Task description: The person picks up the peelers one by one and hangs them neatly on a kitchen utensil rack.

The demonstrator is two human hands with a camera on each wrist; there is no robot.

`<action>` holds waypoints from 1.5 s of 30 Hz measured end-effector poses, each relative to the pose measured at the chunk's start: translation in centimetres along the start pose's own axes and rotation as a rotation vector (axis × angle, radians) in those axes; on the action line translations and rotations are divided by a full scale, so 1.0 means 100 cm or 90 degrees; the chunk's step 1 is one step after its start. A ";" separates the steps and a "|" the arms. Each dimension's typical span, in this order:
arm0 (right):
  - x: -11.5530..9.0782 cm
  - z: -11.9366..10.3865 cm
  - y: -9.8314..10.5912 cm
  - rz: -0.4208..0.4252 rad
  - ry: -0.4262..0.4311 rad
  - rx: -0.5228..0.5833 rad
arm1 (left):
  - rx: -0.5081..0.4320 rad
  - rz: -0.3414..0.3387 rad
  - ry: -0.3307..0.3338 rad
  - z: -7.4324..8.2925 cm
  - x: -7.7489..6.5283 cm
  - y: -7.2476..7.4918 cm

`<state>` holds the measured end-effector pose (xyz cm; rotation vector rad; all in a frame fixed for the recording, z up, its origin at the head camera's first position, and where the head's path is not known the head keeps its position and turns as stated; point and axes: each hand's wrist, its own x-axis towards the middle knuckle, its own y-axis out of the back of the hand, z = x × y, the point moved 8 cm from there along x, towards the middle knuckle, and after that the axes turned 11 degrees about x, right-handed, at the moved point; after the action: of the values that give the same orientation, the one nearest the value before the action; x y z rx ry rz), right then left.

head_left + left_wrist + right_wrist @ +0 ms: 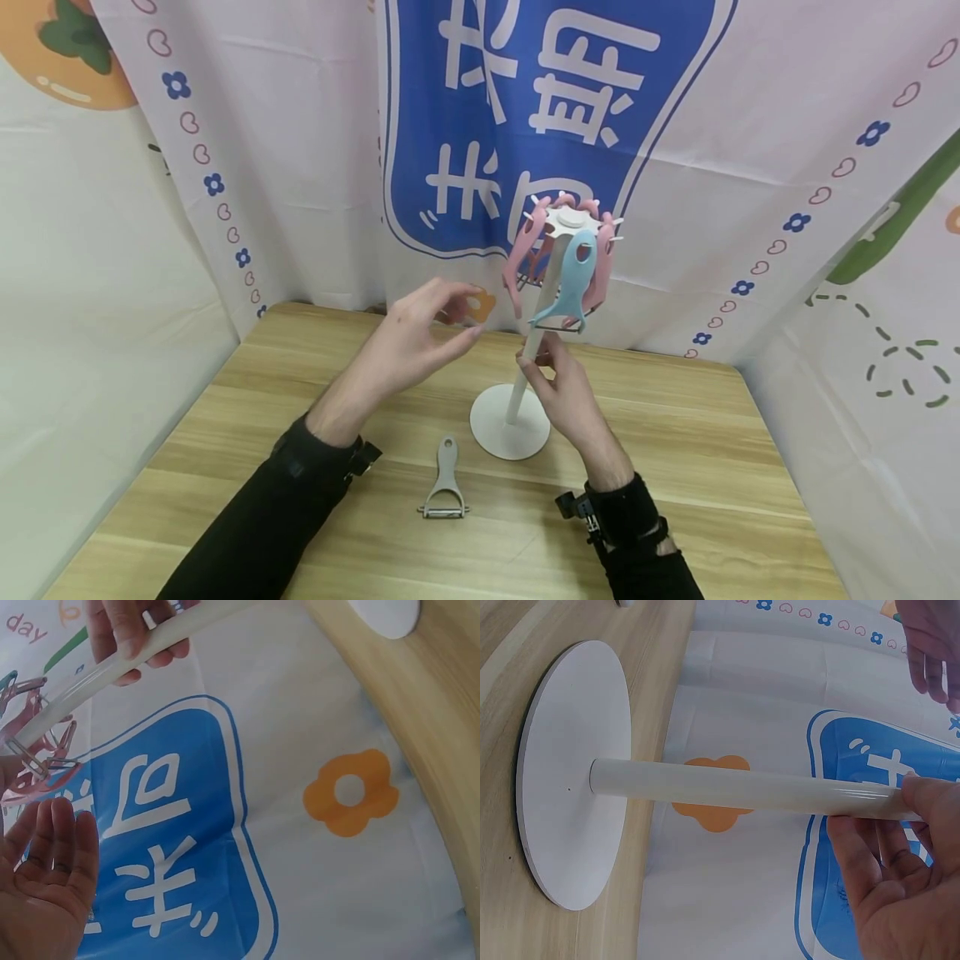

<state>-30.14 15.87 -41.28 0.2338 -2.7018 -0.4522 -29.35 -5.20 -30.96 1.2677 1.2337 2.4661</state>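
Observation:
A white stand (519, 392) with a round base rises from the table, its upper end leaning right in the head view. From its hooked top hang several pink peelers (603, 271) and one light blue peeler (576, 271). My right hand (564, 392) pinches the pole below the peelers; the right wrist view shows thumb and fingers on either side of it. Left of the hanging peelers, my left hand (412, 337) is raised with fingers extended and thumb apart, holding nothing. A grey peeler (446, 471) lies on the table in front of the base, blade end towards me.
The wood-grain table (645, 508) ends at a printed cloth (322, 167) that hangs behind it, with a large blue patch and an orange flower. Patterned cloth also hangs at the left and right sides.

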 end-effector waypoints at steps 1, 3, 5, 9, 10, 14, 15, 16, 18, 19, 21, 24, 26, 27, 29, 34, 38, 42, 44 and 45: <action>0.000 0.000 0.000 0.000 -0.001 0.000 | 0.004 -0.005 0.000 -0.001 -0.002 -0.002; 0.000 0.000 0.000 0.001 -0.004 0.000 | 0.013 -0.016 -0.001 -0.002 -0.006 -0.005; 0.000 0.000 0.000 0.000 -0.006 0.001 | 0.021 -0.030 -0.002 -0.004 -0.010 -0.009; 0.000 0.000 0.000 0.001 -0.008 0.000 | 0.031 -0.063 -0.010 -0.006 -0.017 -0.019; 0.000 0.000 0.000 0.002 -0.008 0.000 | 0.034 -0.071 -0.012 -0.006 -0.019 -0.021; 0.000 0.000 0.000 0.002 -0.002 -0.003 | 0.049 -0.104 -0.018 -0.008 -0.028 -0.030; 0.000 -0.001 0.000 0.002 -0.001 -0.002 | 0.053 -0.111 -0.020 -0.008 -0.030 -0.033; 0.000 -0.001 0.000 0.001 0.002 -0.001 | 0.058 -0.119 -0.021 -0.009 -0.032 -0.035; 0.000 -0.001 0.000 0.001 0.003 -0.001 | 0.067 -0.135 -0.023 -0.010 -0.036 -0.039; 0.000 -0.001 0.000 0.002 0.003 -0.001 | 0.072 -0.143 -0.023 -0.011 -0.038 -0.041; 0.000 -0.001 0.000 0.002 0.002 0.000 | 0.085 -0.160 -0.023 -0.013 -0.041 -0.045; 0.001 -0.001 0.000 0.003 0.000 0.003 | 0.100 -0.191 -0.018 -0.016 -0.047 -0.052; 0.001 -0.001 0.000 0.002 0.000 0.005 | 0.102 -0.212 -0.015 -0.018 -0.051 -0.056; 0.001 -0.001 0.000 0.001 0.001 0.006 | 0.106 -0.222 -0.014 -0.018 -0.053 -0.059; 0.001 -0.001 0.000 0.001 0.001 0.008 | 0.106 -0.240 -0.015 -0.019 -0.057 -0.063; 0.001 -0.001 0.000 0.002 0.005 0.009 | 0.134 -0.286 -0.020 -0.019 -0.067 -0.073; 0.000 -0.001 0.000 0.004 0.006 0.010 | 0.153 -0.332 -0.027 -0.020 -0.076 -0.083; 0.000 -0.001 0.000 0.005 0.001 0.013 | 0.153 -0.369 -0.026 -0.021 -0.085 -0.092; 0.000 0.000 0.000 0.006 0.001 0.013 | 0.152 -0.382 -0.025 -0.021 -0.089 -0.096; -0.001 0.000 0.000 0.005 0.001 0.013 | 0.150 -0.388 -0.024 -0.021 -0.092 -0.098</action>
<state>-30.09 15.88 -41.29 0.2282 -2.7057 -0.4225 -27.42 -3.89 -44.34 0.8020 1.6377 1.8968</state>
